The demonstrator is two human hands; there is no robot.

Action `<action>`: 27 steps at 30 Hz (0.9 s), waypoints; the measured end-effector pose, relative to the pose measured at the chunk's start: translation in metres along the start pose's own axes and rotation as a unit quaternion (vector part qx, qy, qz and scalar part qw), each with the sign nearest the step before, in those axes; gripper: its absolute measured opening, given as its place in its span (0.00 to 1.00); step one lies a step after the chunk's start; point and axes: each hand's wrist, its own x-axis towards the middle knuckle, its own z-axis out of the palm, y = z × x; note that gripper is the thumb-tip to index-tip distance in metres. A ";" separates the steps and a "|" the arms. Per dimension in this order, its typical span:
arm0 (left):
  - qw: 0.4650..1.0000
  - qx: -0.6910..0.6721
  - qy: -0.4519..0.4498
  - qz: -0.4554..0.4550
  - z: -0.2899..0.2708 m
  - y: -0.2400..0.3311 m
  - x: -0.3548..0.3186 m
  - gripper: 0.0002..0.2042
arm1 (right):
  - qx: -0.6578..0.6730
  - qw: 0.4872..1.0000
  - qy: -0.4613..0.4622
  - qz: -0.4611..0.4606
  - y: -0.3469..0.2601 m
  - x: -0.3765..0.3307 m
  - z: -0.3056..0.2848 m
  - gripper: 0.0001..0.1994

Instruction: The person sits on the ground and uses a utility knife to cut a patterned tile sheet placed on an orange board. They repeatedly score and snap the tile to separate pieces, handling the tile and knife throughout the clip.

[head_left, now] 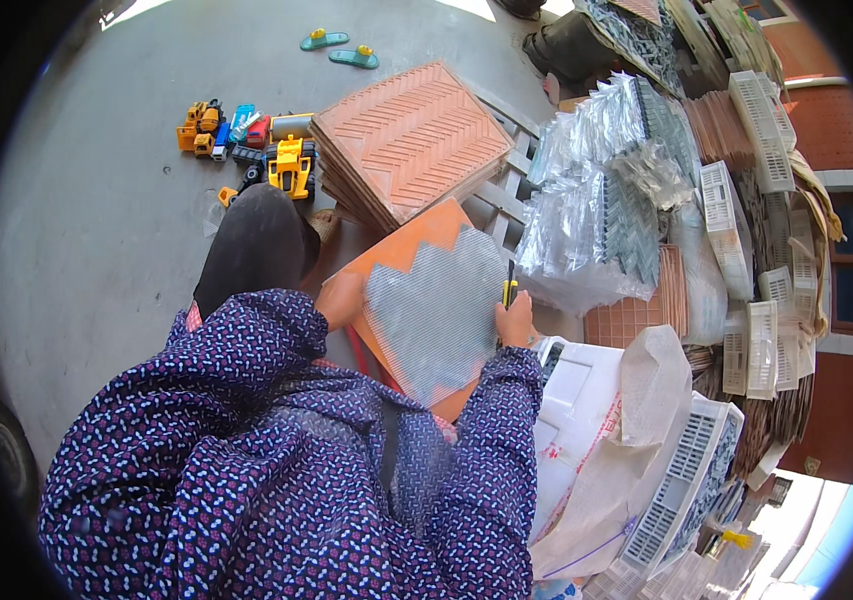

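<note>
In front of me an orange panel [419, 250] lies tilted across my lap. On it rests a grey mesh-faced sheet [432, 310] with a stepped, zigzag edge at its far left side. My left hand [343, 299] is closed on the panel's left edge; its fingertips are partly hidden. At the sheet's right side, my right hand [515, 322] grips a yellow and black utility knife [511, 288], which points upward. Just beyond the panel stands a stack of orange-brown panels [412, 140] with herringbone grooves on the top one.
Several toy trucks [290, 165] stand left of the stack, with green slippers [339, 48] farther off. Plastic-wrapped grey zigzag sheets [587, 190] are piled at the right. White sacks [587, 420] and white plastic crates [682, 490] stand near my right arm.
</note>
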 end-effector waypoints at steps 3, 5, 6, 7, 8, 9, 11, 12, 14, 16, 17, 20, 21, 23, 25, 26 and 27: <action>1.000 -0.017 -0.010 -0.008 -0.004 -0.002 0.008 0.06 | 0.083 0.981 -0.129 0.117 -0.011 -0.011 -0.033 0.27; 1.000 0.006 -0.025 0.003 -0.017 0.014 0.028 0.06 | 0.049 0.993 -0.086 0.062 0.004 -0.029 -0.035 0.26; 0.999 0.027 -0.014 0.020 -0.020 0.015 0.039 0.06 | 0.037 0.996 -0.071 0.032 0.000 -0.037 -0.039 0.26; 0.998 0.047 -0.004 0.039 -0.021 0.016 0.052 0.06 | 0.071 0.997 0.005 -0.037 -0.004 -0.046 -0.045 0.24; 0.998 0.050 -0.016 0.047 -0.022 0.016 0.066 0.05 | 0.080 0.996 -0.034 0.034 -0.013 -0.060 -0.048 0.23; 0.995 0.056 0.004 0.078 -0.021 0.023 0.081 0.05 | 0.083 0.988 -0.067 0.109 -0.017 -0.076 -0.055 0.22; 0.981 0.110 0.014 0.157 -0.015 0.035 0.107 0.05 | 0.081 0.959 -0.162 0.218 -0.034 -0.095 -0.089 0.20; 0.977 0.123 0.003 0.174 -0.010 0.044 0.121 0.05 | 0.077 0.938 -0.222 0.254 -0.042 -0.100 -0.107 0.18; 0.966 0.145 -0.028 0.212 0.004 0.062 0.141 0.06 | 0.062 0.948 -0.153 0.272 -0.037 -0.118 -0.117 0.18; 0.968 0.114 -0.028 0.220 0.004 0.055 0.151 0.06 | 0.125 0.938 -0.123 0.300 -0.038 -0.123 -0.116 0.18; 0.969 0.096 -0.032 0.226 0.008 0.053 0.151 0.07 | 0.192 0.918 -0.122 0.325 -0.043 -0.118 -0.113 0.19; 0.978 0.069 -0.069 0.186 -0.002 0.053 0.143 0.06 | 0.396 0.853 -0.142 0.310 -0.094 -0.085 -0.102 0.22; 0.978 0.061 -0.037 0.194 -0.001 0.051 0.138 0.04 | 0.388 0.866 -0.164 0.269 -0.113 -0.072 -0.098 0.24; 0.977 0.088 -0.043 0.190 0.000 0.042 0.136 0.06 | 0.362 0.884 -0.213 0.204 -0.150 -0.044 -0.089 0.28; 0.968 0.064 0.023 0.240 0.006 0.040 0.133 0.07 | 0.310 0.913 -0.218 0.151 -0.169 -0.021 -0.076 0.29; 0.970 0.065 0.029 0.231 0.006 0.044 0.129 0.06 | 0.281 0.931 -0.201 0.119 -0.167 -0.015 -0.058 0.28; 0.973 0.065 0.035 0.220 0.003 0.053 0.125 0.06 | 0.251 0.946 -0.186 0.087 -0.167 -0.009 -0.047 0.28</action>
